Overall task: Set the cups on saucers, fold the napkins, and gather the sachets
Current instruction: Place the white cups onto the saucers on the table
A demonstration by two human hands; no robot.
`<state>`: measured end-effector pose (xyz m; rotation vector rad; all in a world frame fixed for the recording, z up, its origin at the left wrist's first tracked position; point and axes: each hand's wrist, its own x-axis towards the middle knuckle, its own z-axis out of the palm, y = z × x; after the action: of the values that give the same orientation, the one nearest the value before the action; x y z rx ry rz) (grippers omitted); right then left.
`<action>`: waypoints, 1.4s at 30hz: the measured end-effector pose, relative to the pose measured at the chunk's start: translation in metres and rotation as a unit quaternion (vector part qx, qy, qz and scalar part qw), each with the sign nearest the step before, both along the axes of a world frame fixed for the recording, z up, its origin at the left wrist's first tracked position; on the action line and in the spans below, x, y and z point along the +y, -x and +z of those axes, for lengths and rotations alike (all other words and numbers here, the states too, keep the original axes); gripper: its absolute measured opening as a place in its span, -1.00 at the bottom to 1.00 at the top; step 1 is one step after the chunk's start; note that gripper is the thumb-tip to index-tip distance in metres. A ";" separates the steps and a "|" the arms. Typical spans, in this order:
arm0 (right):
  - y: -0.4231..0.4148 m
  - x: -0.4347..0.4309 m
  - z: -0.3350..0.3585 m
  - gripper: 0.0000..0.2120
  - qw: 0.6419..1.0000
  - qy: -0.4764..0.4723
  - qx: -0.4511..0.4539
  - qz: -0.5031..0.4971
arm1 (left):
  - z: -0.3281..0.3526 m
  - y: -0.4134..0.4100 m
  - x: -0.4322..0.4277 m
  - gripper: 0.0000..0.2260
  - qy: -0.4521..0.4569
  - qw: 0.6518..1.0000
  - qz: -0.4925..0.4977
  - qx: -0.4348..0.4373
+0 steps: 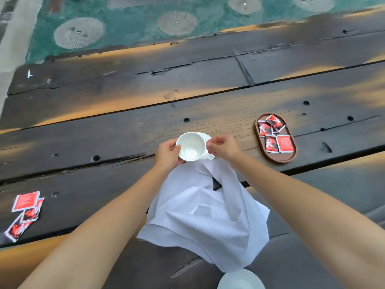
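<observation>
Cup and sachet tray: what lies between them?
In the head view, the right hand at the cup and a bit of saucer rim, then bare table wood up to the tray.

We stretch both forearms toward twelve o'clock; our left hand (167, 155) grips the cup (190, 147) at nine o'clock, and our right hand (224, 148) pinches it at three.

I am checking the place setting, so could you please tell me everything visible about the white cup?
The cup is plain white, glossy like china, round and empty. It tilts its mouth toward the camera above a white saucer, contact unclear. The left hand grips its left rim; the right hand pinches its right side, hiding any handle. A crumpled white napkin lies beside it.
</observation>
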<state>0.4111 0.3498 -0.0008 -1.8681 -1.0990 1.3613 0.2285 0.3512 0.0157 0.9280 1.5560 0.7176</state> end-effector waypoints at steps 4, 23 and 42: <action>-0.005 0.003 -0.009 -0.86 1.000 -0.003 -0.010 -0.009 | -0.007 -0.009 0.009 -0.73 0.002 1.000 -0.019 0.024; -0.014 0.014 -0.034 -0.83 0.996 -0.022 -0.005 -0.083 | -0.022 -0.024 0.021 -0.70 0.015 0.999 -0.038 0.032; -0.017 0.010 -0.026 -0.77 0.991 0.021 0.070 -0.110 | -0.007 -0.028 0.015 -0.64 0.084 0.995 -0.051 -0.001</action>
<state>0.4282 0.3594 -0.0265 -1.8319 -0.7768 1.3720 0.2564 0.3662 0.0087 0.8742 1.5303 0.5072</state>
